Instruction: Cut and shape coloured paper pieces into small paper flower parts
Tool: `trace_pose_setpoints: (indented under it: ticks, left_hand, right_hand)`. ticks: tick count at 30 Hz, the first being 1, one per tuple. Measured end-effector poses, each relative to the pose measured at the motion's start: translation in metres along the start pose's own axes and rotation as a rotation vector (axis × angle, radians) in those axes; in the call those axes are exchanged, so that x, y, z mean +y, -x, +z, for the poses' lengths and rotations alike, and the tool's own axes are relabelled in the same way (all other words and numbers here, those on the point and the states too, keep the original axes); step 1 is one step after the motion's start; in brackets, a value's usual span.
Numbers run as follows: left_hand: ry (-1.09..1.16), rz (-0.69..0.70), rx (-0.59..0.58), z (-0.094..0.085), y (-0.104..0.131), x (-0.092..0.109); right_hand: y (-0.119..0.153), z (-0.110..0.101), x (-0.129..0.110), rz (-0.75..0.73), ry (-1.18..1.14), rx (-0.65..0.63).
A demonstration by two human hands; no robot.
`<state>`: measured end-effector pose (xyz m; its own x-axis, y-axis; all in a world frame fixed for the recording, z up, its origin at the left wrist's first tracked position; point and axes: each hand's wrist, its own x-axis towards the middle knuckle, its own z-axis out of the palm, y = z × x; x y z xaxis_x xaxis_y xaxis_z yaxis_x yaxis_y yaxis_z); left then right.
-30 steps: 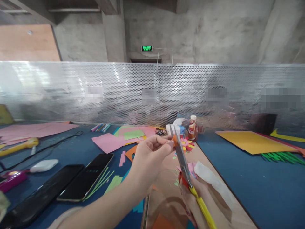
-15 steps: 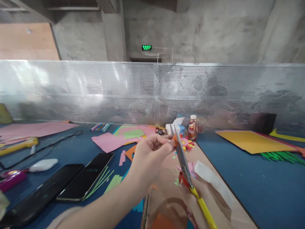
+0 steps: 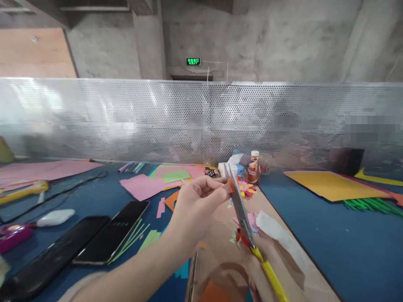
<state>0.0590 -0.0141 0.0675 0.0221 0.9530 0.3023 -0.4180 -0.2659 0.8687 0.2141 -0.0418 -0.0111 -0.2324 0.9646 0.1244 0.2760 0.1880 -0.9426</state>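
Observation:
Near the middle, my left hand [image 3: 198, 205] pinches a small orange paper piece [image 3: 231, 185] between thumb and fingertips. The metal blades of the scissors [image 3: 241, 206] point up and away, beside and partly over that orange piece. My right hand [image 3: 261, 256] is wrapped round the scissors' handles, one red and one yellow, at lower right. Both hands are raised above a brown board. Behind the blades, a pink, red and yellow paper flower [image 3: 246, 188] is partly hidden.
Two phones [image 3: 111, 235] lie at left beside thin green strips. Coloured paper [image 3: 143, 186] is spread behind them. A bottle [image 3: 253, 167] stands at the back before a perforated metal screen [image 3: 141, 121]. White tissue [image 3: 277, 230] lies right of the scissors; yellow sheets [image 3: 333, 186] lie farther right.
The view has shifted very slightly. Both hands, the scissors and the orange piece keep nearly the same positions.

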Motion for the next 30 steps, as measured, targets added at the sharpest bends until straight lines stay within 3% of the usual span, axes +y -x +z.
trace_pose_setpoints:
  ticks: [9,19,30]
  left_hand:
    - [-0.032,-0.007,-0.007,-0.002,0.000,-0.001]
    - [-0.052,-0.035,0.018,0.001,0.002,0.003]
    - [-0.044,-0.033,-0.032,-0.002,0.000,0.002]
  right_hand:
    - [0.004,-0.002,0.002,0.013,0.013,0.004]
    - [-0.059,0.022,0.023,0.091,0.008,-0.005]
    - [-0.067,0.032,0.041,0.101,-0.010,0.014]
